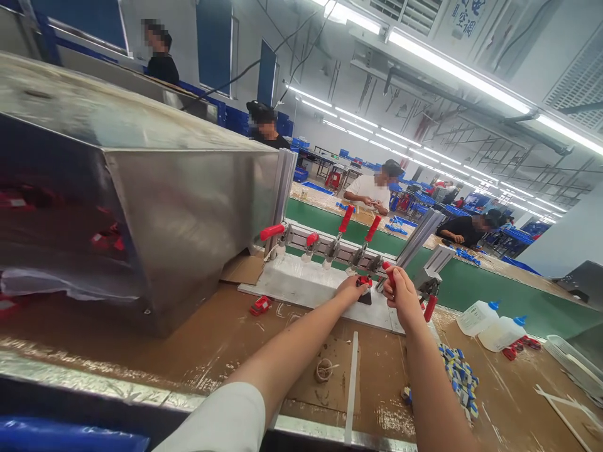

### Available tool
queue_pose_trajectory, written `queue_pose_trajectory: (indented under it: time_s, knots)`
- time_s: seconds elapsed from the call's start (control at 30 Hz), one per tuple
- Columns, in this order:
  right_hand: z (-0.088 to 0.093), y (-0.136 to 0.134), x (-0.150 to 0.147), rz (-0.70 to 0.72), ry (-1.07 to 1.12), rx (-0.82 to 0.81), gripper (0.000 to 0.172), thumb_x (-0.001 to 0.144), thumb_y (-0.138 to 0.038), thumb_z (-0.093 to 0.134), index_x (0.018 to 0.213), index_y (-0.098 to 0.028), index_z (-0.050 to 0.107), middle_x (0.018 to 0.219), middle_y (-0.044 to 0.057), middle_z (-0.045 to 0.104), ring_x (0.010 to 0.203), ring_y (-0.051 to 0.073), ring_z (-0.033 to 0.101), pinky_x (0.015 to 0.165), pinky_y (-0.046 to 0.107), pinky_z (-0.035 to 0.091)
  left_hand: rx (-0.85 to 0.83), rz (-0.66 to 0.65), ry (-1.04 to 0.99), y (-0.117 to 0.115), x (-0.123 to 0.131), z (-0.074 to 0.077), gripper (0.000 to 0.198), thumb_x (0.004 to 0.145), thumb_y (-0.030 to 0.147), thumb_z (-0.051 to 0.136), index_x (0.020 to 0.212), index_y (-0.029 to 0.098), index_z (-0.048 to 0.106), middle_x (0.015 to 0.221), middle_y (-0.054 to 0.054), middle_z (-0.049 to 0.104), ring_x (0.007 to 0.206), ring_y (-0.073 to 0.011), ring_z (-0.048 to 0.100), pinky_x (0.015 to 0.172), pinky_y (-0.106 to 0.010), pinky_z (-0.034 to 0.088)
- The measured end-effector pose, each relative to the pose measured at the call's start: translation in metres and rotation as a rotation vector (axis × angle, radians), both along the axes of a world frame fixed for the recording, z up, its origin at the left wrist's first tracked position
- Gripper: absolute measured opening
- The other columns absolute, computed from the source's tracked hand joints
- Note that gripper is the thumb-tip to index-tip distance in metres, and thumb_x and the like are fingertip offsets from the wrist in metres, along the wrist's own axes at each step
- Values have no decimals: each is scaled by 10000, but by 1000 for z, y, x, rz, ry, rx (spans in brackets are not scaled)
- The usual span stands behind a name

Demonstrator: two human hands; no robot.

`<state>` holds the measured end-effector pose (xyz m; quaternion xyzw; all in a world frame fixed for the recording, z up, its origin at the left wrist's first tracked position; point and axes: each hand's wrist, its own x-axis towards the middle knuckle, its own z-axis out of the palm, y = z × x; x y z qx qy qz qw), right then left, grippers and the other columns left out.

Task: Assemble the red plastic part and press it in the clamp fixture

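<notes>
My right hand (401, 294) is wrapped round the red handle (388, 271) of a toggle clamp, one of several mounted on a metal rail (325, 242). Beside it, my left hand (351, 291) grips a small red and black part (364, 282) on the white fixture base (301, 282), under the clamps. Its exact kind is too small to tell. To the left, further clamps stand with red handles, such as one raised handle (347, 218). Another red part (260, 306) lies on the brown bench in front of the base.
A large metal hood (198, 207) fills the left side. At right are two bottles with blue caps (478, 317), a pile of small blue, yellow and grey pieces (459, 380) and a clear tray (572, 355). A tape roll (324, 370) lies in front. Co-workers sit beyond the green conveyor (499, 282).
</notes>
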<state>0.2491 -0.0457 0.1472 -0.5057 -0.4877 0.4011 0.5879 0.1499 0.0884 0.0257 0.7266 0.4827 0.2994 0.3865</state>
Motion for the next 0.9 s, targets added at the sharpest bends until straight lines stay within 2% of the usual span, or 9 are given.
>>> queue_pose_trajectory:
  time_s: [0.23, 0.47, 0.6, 0.73, 0.83, 0.9]
  knots:
    - [-32, -2, 1, 21, -35, 54, 407, 921, -637, 587, 1058, -265, 495, 608, -99, 329, 461, 68, 178, 439, 158, 94, -11, 8, -7, 0, 0, 1, 397, 928, 465, 636, 1229, 211, 689, 1241, -101, 719, 1155, -270, 656, 994, -347, 496]
    - [-82, 6, 1, 50, -75, 103, 391, 963, -629, 531, 1077, -260, 469, 671, -84, 378, 461, 65, 213, 448, 176, 124, -21, -10, -39, -2, -1, 3, 364, 927, 428, 642, 1216, 214, 695, 1230, -80, 726, 1147, -260, 655, 999, -336, 490]
    - [-107, 13, 4, 51, -137, 146, 416, 970, -650, 511, 1092, -252, 489, 714, -55, 431, 485, 86, 259, 453, 201, 186, -44, -3, -73, -2, -1, 3, 342, 901, 404, 677, 1182, 211, 709, 1191, -81, 732, 1126, -262, 658, 991, -337, 495]
    - [-123, 16, 12, 58, -287, 209, 375, 1039, -606, 418, 1126, -250, 498, 729, -31, 444, 566, 136, 378, 501, 234, 291, -67, 22, -135, -3, -5, 1, 371, 866, 417, 710, 1164, 196, 719, 1237, -108, 697, 1145, -286, 637, 1014, -370, 485]
    - [-134, 20, 19, 33, -484, 204, 400, 1062, -589, 328, 1147, -238, 499, 757, -6, 495, 618, 164, 461, 546, 265, 370, -95, 52, -224, -11, -17, -3, 432, 826, 403, 747, 1203, 195, 706, 1330, -124, 631, 1188, -288, 598, 1034, -369, 469]
    - [-140, 24, 22, -3, -589, 194, 424, 1059, -589, 295, 1143, -232, 508, 772, 6, 523, 636, 177, 495, 577, 282, 404, -138, 52, -312, -19, -32, -8, 426, 814, 378, 751, 1197, 195, 704, 1307, -117, 628, 1117, -252, 612, 960, -329, 495]
